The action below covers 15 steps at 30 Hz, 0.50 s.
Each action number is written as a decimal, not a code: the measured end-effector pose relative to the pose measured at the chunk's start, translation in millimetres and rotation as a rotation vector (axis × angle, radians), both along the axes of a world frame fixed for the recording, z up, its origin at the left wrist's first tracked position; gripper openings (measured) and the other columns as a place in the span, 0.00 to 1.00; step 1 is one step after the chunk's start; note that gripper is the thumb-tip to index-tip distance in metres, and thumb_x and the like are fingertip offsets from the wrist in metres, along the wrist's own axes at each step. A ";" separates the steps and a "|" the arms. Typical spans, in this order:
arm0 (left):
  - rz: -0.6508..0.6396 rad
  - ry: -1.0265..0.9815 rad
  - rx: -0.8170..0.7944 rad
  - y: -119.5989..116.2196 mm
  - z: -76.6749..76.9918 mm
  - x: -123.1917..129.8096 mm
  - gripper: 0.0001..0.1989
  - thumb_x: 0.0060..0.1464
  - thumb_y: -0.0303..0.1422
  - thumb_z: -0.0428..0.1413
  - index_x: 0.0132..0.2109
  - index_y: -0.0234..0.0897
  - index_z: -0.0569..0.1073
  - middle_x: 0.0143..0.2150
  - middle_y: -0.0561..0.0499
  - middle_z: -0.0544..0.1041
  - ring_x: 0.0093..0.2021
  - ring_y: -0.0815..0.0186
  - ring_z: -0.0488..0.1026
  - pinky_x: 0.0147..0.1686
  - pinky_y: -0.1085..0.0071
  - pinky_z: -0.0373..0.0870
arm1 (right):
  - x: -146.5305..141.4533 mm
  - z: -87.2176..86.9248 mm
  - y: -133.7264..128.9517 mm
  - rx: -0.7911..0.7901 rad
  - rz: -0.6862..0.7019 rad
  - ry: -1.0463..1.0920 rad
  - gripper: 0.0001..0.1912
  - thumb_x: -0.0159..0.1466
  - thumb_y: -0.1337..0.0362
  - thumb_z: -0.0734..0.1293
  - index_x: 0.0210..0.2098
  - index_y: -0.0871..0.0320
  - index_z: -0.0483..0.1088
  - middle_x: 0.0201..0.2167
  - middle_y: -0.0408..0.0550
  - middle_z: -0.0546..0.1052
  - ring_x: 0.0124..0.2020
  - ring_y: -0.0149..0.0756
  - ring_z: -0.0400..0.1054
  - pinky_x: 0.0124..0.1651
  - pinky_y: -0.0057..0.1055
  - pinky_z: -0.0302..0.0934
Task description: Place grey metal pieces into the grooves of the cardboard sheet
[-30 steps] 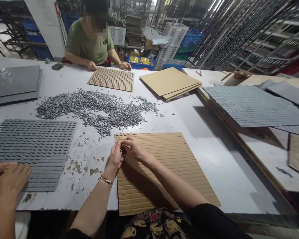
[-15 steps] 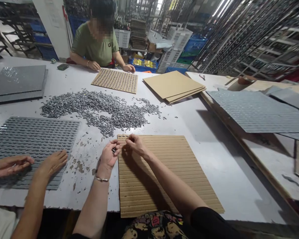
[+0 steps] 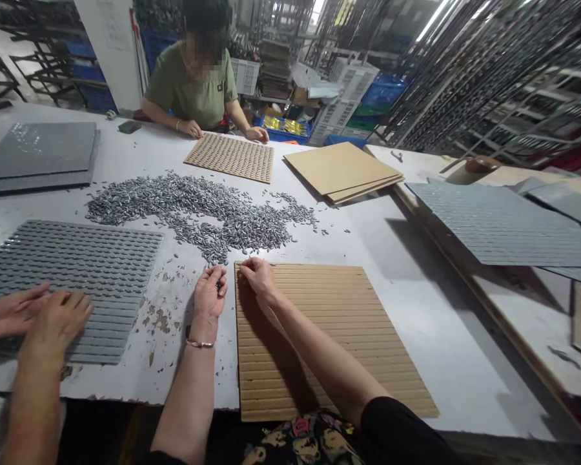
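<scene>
A tan board with ridged rows (image 3: 329, 323) lies in front of me. Over its top left corner is my right hand (image 3: 258, 279), thumb and fingers pinched together at the uppermost row; whatever sits between the fingertips is too small to make out. A few dark pieces lie along that top row. Just left of the board, my left hand (image 3: 210, 292) is curled, palm up, around several small grey spindle-shaped pieces (image 3: 218, 284). Beyond both hands spreads a heap of the same shiny grey pieces (image 3: 174, 197), its lower tip close to my left fingers.
At left, a co-worker's hands (image 3: 53, 316) work over a grey ridged board (image 3: 87, 258). Across the table another person (image 3: 198, 84) handles a tan board set with pieces (image 3: 232, 157). Tan sheets (image 3: 343, 168) and grey boards (image 3: 39, 152) are stacked around; a grey panel (image 3: 503, 216) overhangs the right-hand table.
My right hand has shifted slightly left along the top row. My left hand's fingers have closed more, and it sits slightly further from the board. The neighbour's hands have come together leftward.
</scene>
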<state>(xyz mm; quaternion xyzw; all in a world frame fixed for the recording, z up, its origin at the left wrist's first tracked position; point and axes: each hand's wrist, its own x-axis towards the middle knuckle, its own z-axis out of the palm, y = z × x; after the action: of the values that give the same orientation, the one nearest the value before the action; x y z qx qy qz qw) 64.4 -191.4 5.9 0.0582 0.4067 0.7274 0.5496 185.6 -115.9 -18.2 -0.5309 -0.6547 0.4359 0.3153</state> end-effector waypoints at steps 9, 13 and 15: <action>-0.084 -0.079 -0.003 1.8 -4.7 1.2 0.12 0.40 0.26 0.66 0.35 0.30 0.75 0.28 0.51 0.71 0.22 0.77 0.63 0.14 0.83 0.52 | -9.8 2.8 4.1 0.069 -0.074 -0.212 0.04 0.53 0.67 0.65 0.22 0.57 0.68 0.21 0.44 0.72 0.26 0.35 0.65 0.37 0.32 0.60; -0.096 -0.076 -0.014 1.3 -6.1 4.3 0.12 0.38 0.26 0.67 0.32 0.30 0.75 0.28 0.51 0.72 0.21 0.78 0.62 0.13 0.83 0.49 | -6.5 6.9 0.0 0.082 -0.086 -0.172 0.05 0.54 0.64 0.66 0.31 0.57 0.69 0.22 0.42 0.72 0.26 0.34 0.65 0.34 0.30 0.59; -0.115 -0.077 -0.020 0.6 -6.7 7.4 0.12 0.37 0.26 0.67 0.31 0.30 0.74 0.27 0.51 0.72 0.21 0.77 0.62 0.12 0.83 0.48 | -0.4 8.9 -9.0 0.062 -0.027 -0.055 0.08 0.58 0.60 0.65 0.34 0.58 0.70 0.24 0.42 0.72 0.26 0.33 0.65 0.33 0.29 0.59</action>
<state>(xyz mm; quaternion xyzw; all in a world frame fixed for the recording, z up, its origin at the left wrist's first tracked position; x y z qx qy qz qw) 71.8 -190.8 -0.8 0.0479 0.3886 0.6922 0.6063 185.2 -124.9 -9.3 -0.5413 -0.6691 0.3967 0.3193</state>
